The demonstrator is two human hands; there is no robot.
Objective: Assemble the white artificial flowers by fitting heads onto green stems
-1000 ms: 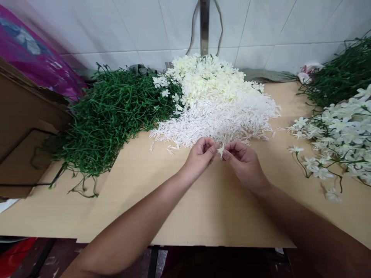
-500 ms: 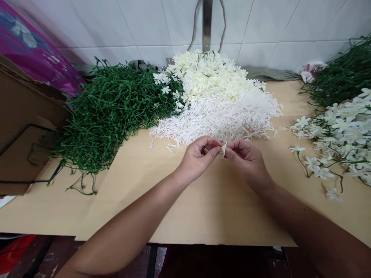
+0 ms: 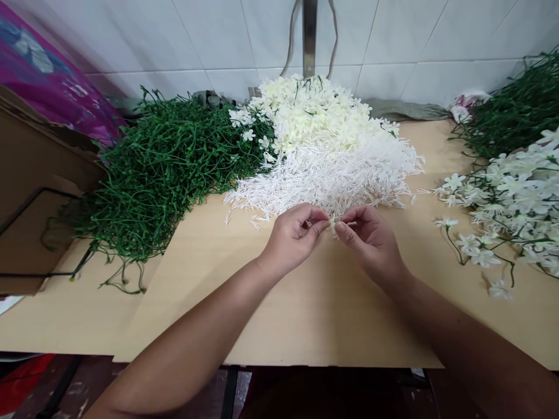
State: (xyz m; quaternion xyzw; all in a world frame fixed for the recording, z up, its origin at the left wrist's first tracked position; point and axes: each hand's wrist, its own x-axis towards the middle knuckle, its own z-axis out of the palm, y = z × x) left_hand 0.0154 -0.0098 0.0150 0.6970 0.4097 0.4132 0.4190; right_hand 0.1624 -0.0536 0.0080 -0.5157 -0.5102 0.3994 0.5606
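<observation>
Head view: a small cream-white, petal-like piece [image 3: 332, 223], apparently thin fabric, sits between the fingertips of both hands, above the near edge of a heap of thin white stick-like pieces [image 3: 340, 177]. It looks very light, soft and easily creased, so a gentle pinch at its rim or base seems best; hard tugging could tear or bend it. The left hand [image 3: 290, 235] has a narrow thumb-and-finger grip on its left side, and the right hand [image 3: 375, 241] pinches its right side; the fingertips hide most of its shape. Beneath lies a tan, cardboard-covered bench [image 3: 279, 320]. Farther out are a heap of cream-white artificial blossoms [image 3: 318, 116] at the far side and tangled green plastic-looking stems [image 3: 174, 169] at left. Compared with half a second ago, less of the piece shows; the heaps look unchanged.
</observation>
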